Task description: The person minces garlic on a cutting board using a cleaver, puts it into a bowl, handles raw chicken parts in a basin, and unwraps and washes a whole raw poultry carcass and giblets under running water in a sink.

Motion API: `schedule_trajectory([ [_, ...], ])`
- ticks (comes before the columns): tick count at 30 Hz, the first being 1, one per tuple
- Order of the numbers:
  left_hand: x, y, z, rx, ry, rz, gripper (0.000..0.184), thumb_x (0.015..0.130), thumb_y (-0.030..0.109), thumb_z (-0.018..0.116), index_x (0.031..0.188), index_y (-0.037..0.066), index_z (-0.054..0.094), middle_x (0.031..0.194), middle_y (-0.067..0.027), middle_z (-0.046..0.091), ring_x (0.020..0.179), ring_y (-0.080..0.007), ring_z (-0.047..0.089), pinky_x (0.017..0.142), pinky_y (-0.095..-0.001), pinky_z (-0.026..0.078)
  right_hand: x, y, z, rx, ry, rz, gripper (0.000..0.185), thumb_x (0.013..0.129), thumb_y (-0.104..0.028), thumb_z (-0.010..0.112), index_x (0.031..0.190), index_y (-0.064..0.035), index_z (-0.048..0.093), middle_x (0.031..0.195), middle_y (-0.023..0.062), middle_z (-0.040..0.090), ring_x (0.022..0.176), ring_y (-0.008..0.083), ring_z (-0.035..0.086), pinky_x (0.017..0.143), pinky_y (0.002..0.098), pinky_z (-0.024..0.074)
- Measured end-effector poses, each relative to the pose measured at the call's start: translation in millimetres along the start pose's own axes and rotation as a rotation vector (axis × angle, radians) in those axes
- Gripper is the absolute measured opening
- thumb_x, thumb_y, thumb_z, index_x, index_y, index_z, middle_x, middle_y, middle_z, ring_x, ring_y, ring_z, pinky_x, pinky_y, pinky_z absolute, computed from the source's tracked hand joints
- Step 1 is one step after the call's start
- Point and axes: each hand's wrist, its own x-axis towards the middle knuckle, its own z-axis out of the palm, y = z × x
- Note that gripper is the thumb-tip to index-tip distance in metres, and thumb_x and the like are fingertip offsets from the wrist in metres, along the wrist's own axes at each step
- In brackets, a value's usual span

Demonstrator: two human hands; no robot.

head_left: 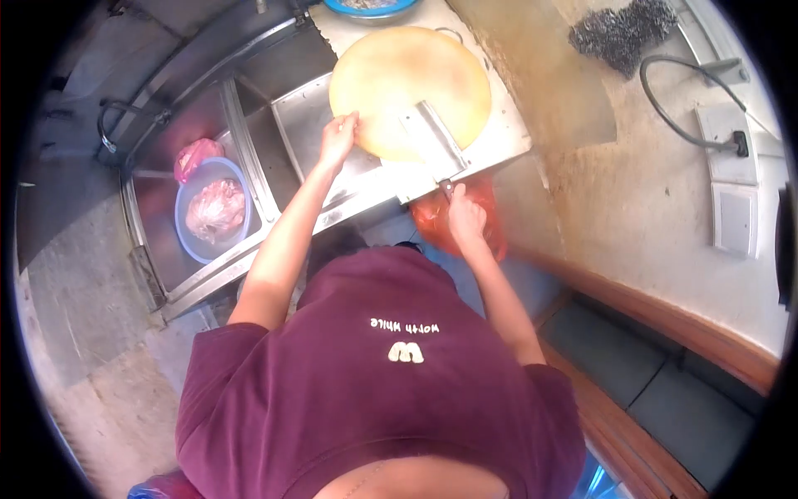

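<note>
A large round cutting board (399,79), yellowish, lies on a white counter section beside the sink. My right hand (467,218) is closed around the dark handle of a cleaver (440,140). The cleaver's wide, shiny blade reaches over the near right part of the board; glare hides whether it touches the surface. At the board's left edge, my left hand (337,140) has its fingers closed on the rim. Nothing to be cut can be made out on the board.
A metal sink (287,154) lies left, with a blue basin (179,208) holding bagged pinkish meat (218,209) and a pink bag (198,158) behind. A red bag (432,218) hangs below the counter. Another blue basin (374,12) stands behind the board. Wall sockets (736,220) are right.
</note>
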Motion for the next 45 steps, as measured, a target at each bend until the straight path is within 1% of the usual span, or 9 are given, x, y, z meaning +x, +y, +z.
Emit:
schedule_trajectory([
  [4, -6, 0, 3, -0.074, -0.087, -0.101, 0.026, 0.084, 0.024, 0.052, 0.086, 0.0, 0.063, 0.073, -0.0031, 0.059, 0.064, -0.0111, 0.053, 0.059, -0.0245, 0.043, 6, 15, -22, -0.016, 0.022, -0.156, 0.021, 0.082, -0.018, 0.054, 0.096, -0.0037, 0.046, 0.077, 0.0214, 0.062, 0.07, 0.0375, 0.063, 0.061, 0.0492, 0.0474],
  [5, -8, 7, 7, -0.12, -0.117, -0.154, 0.025, 0.084, 0.022, 0.052, 0.087, 0.001, 0.063, 0.074, -0.0036, 0.059, 0.065, -0.011, 0.053, 0.06, -0.0242, 0.043, 7, 23, -28, 0.041, 0.049, -0.225, 0.02, 0.081, -0.013, 0.054, 0.097, -0.0035, 0.047, 0.071, 0.0154, 0.061, 0.06, 0.0286, 0.061, 0.052, 0.0407, 0.0467],
  [9, 1, -11, 31, -0.03, -0.177, 0.042, 0.025, 0.084, 0.023, 0.054, 0.091, 0.001, 0.064, 0.077, -0.0061, 0.062, 0.069, -0.013, 0.057, 0.065, -0.0264, 0.047, 4, 32, -75, 1.335, -0.536, -0.027, 0.014, 0.08, -0.008, 0.055, 0.092, -0.0044, 0.05, 0.06, -0.0012, 0.045, 0.042, 0.0078, 0.038, 0.037, 0.0225, 0.03],
  [16, -17, 11, 93, 0.179, -0.195, 0.539, 0.024, 0.084, 0.024, 0.058, 0.095, 0.003, 0.061, 0.087, -0.0158, 0.064, 0.078, -0.0272, 0.063, 0.071, -0.0333, 0.049, -2, 35, -54, 1.903, -0.751, 0.069, 0.012, 0.083, -0.009, 0.051, 0.094, -0.0054, 0.05, 0.057, -0.0006, 0.041, 0.038, 0.0091, 0.036, 0.034, 0.0237, 0.0285],
  [26, -22, 6, 141, 0.584, -0.038, 0.782, 0.017, 0.087, 0.021, 0.053, 0.095, 0.006, 0.053, 0.088, -0.0133, 0.058, 0.078, -0.0316, 0.058, 0.07, -0.0403, 0.047, -14, 23, -36, 2.225, -0.803, 0.081, 0.012, 0.082, -0.006, 0.05, 0.094, -0.0062, 0.049, 0.058, -0.0002, 0.04, 0.038, 0.0099, 0.036, 0.034, 0.0239, 0.0294],
  [32, -12, 7, 123, 0.622, -0.136, 0.653, 0.022, 0.086, 0.025, 0.054, 0.096, 0.005, 0.055, 0.086, -0.0122, 0.058, 0.083, -0.0293, 0.059, 0.072, -0.0393, 0.047, -29, 21, -67, 1.741, -0.343, 0.187, 0.01, 0.086, -0.015, 0.054, 0.09, -0.0079, 0.048, 0.057, 0.0001, 0.043, 0.039, 0.0096, 0.039, 0.035, 0.0246, 0.0323],
  [37, -15, 10, 82, 0.73, -0.204, 0.626, 0.024, 0.082, 0.028, 0.06, 0.094, 0.008, 0.063, 0.086, -0.0114, 0.059, 0.083, -0.0283, 0.06, 0.074, -0.0382, 0.048, -21, 15, -45, 0.765, 0.212, -0.045, 0.029, 0.084, -0.029, 0.06, 0.087, -0.0023, 0.05, 0.061, 0.0118, 0.055, 0.052, 0.0273, 0.055, 0.052, 0.0414, 0.0421],
  [40, -10, 5, 70, 0.745, -0.186, 0.668, 0.026, 0.081, 0.028, 0.061, 0.097, 0.008, 0.065, 0.086, -0.0116, 0.059, 0.084, -0.0285, 0.06, 0.074, -0.0381, 0.048, -24, -3, -60, 0.553, 0.169, 0.079, 0.028, 0.083, -0.029, 0.061, 0.09, -0.0035, 0.051, 0.068, 0.0175, 0.059, 0.058, 0.0341, 0.059, 0.054, 0.044, 0.0434],
  [45, -13, 4, 52, 0.599, -0.183, 0.594, 0.029, 0.083, 0.028, 0.061, 0.102, 0.006, 0.064, 0.093, -0.0127, 0.062, 0.087, -0.026, 0.061, 0.077, -0.0346, 0.047, -22, -29, -73, 0.512, 0.565, -0.154, 0.028, 0.081, -0.024, 0.064, 0.098, -0.0029, 0.054, 0.077, 0.0171, 0.062, 0.064, 0.03, 0.062, 0.056, 0.0388, 0.0475],
])
